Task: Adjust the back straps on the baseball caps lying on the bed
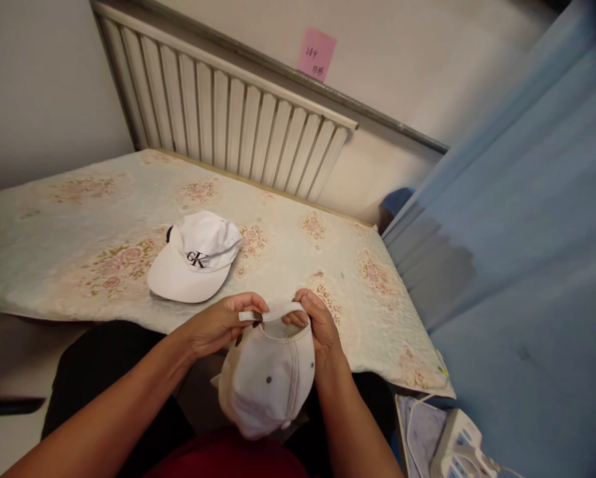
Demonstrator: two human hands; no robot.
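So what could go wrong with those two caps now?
The strap might slip if the left hand loosens, since its fingertips seem to pinch it only near one end. The held cap could drop: it is out past the edge of the flowered cloth, and the right hand grips it only near the strap. The cap with letters might get bumped, as it lies near that edge, close to the left hand.

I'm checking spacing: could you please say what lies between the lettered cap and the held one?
In the head view, the left hand and some flowered cover lie between them.
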